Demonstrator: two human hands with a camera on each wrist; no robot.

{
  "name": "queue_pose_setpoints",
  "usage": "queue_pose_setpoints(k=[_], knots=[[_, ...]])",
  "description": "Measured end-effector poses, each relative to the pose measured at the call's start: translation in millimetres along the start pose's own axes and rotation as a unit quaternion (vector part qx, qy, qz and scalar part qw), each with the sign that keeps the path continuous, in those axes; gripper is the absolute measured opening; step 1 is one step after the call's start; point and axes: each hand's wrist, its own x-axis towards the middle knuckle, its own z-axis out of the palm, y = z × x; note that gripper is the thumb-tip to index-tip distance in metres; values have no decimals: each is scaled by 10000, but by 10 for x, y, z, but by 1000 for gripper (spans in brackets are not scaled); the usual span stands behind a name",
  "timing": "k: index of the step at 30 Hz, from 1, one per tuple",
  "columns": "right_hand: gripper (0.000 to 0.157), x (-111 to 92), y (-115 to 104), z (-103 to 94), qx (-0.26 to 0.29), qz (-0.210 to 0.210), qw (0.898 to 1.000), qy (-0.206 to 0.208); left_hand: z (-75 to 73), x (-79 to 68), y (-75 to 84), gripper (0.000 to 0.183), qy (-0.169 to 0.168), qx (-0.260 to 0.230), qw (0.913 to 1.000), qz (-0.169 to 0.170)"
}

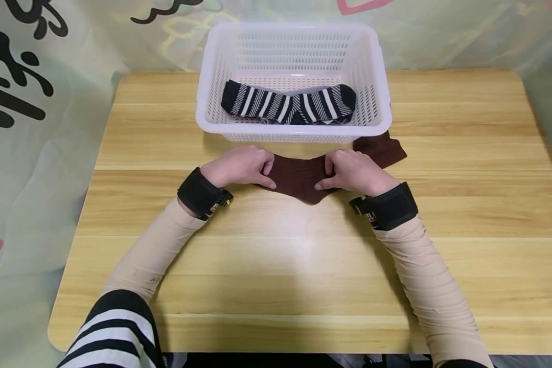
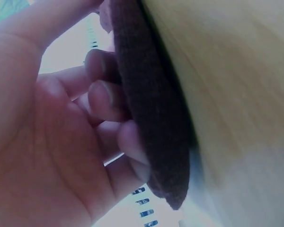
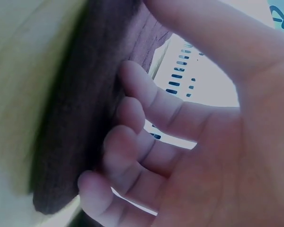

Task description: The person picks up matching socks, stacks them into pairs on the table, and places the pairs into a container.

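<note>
A dark brown sock [image 1: 299,176] lies crosswise on the table in front of the basket. My left hand [image 1: 244,166] pinches its left end, thumb toward me and fingertips behind. Toward the other end, my right hand [image 1: 359,171] grips the sock the same way. In the left wrist view, the fingertips press against the sock [image 2: 151,104], close over the tabletop. Bent fingers likewise meet the sock [image 3: 80,109] in the right wrist view. Another brown sock [image 1: 382,151] lies behind my right hand, partly hidden by the basket's front right corner.
A white plastic basket [image 1: 294,130] with slotted walls stands at the back of the wooden table [image 1: 267,286]. Black-and-white patterned socks [image 1: 285,106] lie across its bottom. A printed cloth [image 1: 106,38] hangs behind and beside the table.
</note>
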Motion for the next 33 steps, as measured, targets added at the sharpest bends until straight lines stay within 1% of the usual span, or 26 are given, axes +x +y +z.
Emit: queue_pose_setpoints(k=[7,11,13,15,17,19,22,25,27,29,33], knots=[[34,0,-13,-8,-6,-36,10000,13,-17,-29,6,39,170,256,9994,-185],[32,-33,-33,-28,12,-126,9999,33,-19,-36,4,40,126,249,9993,-262],[31,-64,-49,-52,102,-273,9995,72,-17,-35,2,40,77,226,9993,-271],[28,-123,-78,-104,322,-472,9983,122,-12,-27,-1,40,39,208,9994,-288],[24,-208,-107,-176,602,-820,9945,263,-13,-21,0,40,23,203,9993,-299],[18,-319,-135,-270,893,-1230,9872,491,-12,-13,1,40,12,208,9993,-312],[11,-507,-152,-420,1247,-1735,9716,1021,-16,-8,10,40,-6,220,9992,-335],[6,-686,-130,-559,1492,-1849,9574,1640,-16,-5,14,41,-11,229,9991,-345],[3,-785,-89,-636,1634,-1686,9497,2074,-15,-4,15,41,-15,217,9991,-356],[3,-850,-24,-705,1709,-1479,9398,2564,-14,-4,12,41,-14,216,9991,-372],[6,-891,166,-817,2050,-864,9146,3377,-14,-3,0,41,-23,217,9989,-411]])
